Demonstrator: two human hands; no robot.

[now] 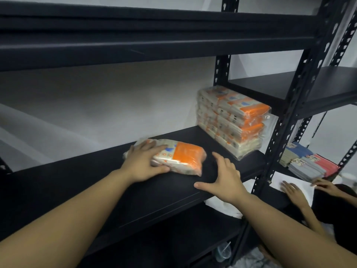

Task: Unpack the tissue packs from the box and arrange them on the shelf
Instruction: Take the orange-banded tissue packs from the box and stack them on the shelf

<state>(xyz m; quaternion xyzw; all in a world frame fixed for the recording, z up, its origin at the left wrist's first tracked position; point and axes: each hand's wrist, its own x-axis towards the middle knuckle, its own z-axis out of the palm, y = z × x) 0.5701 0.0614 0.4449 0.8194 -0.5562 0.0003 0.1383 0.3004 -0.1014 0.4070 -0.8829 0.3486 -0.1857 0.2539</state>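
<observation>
On the black metal shelf [193, 136] a soft tissue pack [177, 157], clear crinkly plastic with an orange panel, lies flat; its print is too blurred to read. The left hand [143, 163] rests on its left end, fingers spread over the top and thumb along the near edge, a loose grip. The right hand [222, 182] hovers just beside it, wide open, holding nothing. A wrapped stack of packs [231, 120] stands further right against the upright.
</observation>
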